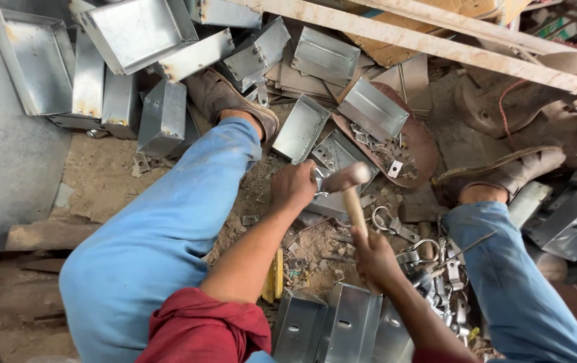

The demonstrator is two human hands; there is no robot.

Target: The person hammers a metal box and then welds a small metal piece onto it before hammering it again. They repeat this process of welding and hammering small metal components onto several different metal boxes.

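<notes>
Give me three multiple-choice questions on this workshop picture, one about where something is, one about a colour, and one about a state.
1. Where does the hammer head sit?
A. just right of the left hand, over a metal tray
B. on the wooden beam
C. on the blue knee

2. What colour are the trousers?
A. black
B. light blue
C. green

3. What is the right hand doing?
A. lying open on the ground
B. gripping a tray
C. closed round the hammer's wooden handle

Answers: 1 A, the head hangs beside the left hand above the tray. 2 B, both legs are light blue. 3 C, the fingers wrap the handle's lower end.
</notes>
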